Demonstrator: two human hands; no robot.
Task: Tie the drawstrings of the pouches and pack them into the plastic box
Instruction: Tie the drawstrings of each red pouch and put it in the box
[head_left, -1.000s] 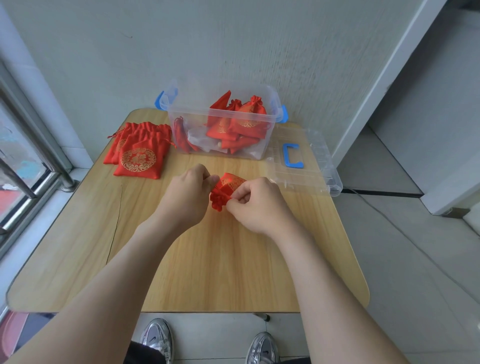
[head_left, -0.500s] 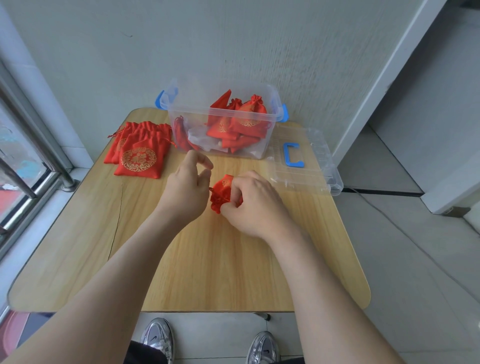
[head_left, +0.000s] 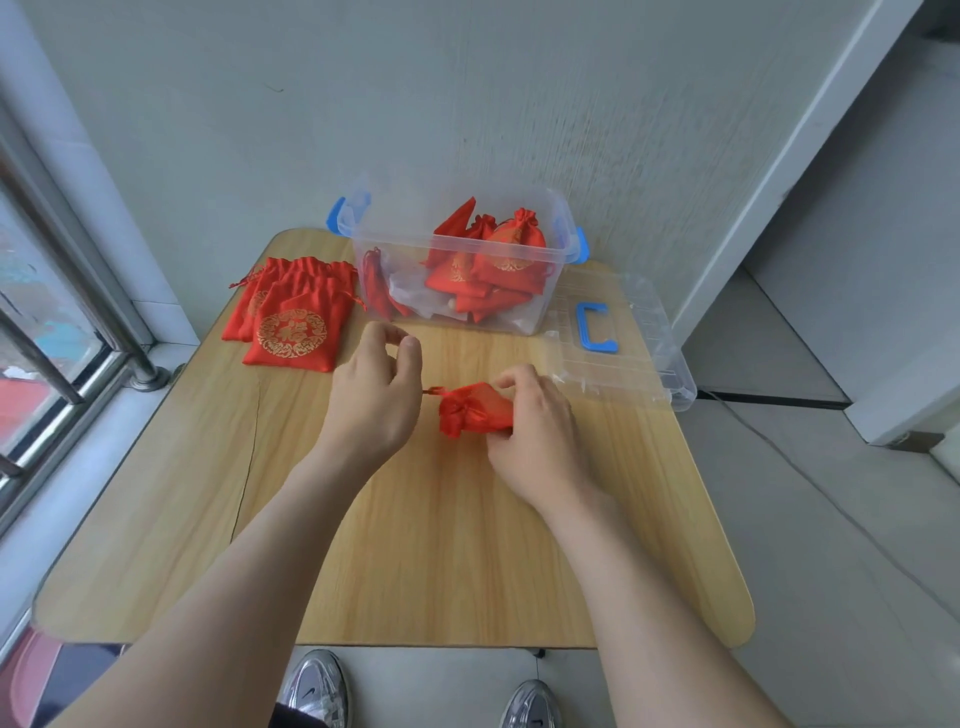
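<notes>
A small red pouch (head_left: 470, 415) with a gathered neck lies on the wooden table (head_left: 415, 545) between my hands. My right hand (head_left: 535, 436) grips its body from the right. My left hand (head_left: 371, 400) is just left of it with fingers curled, thumb and forefinger raised close together. A red drawstring (head_left: 434, 390) runs from the pouch's neck to that hand and vanishes behind it. The clear plastic box (head_left: 563, 283) with blue latches stands at the table's far edge and holds several tied red pouches (head_left: 493, 260).
A stack of flat red pouches (head_left: 291, 325) with gold prints lies at the far left of the table. The box's clear lid (head_left: 628, 358) with a blue handle (head_left: 596, 327) lies at the far right, overhanging the edge. A window rail runs along the left.
The pouch has been lowered and turned so its neck points left. My left hand let go of the pouch's neck and moved a little left, with the drawstring stretched toward it.
</notes>
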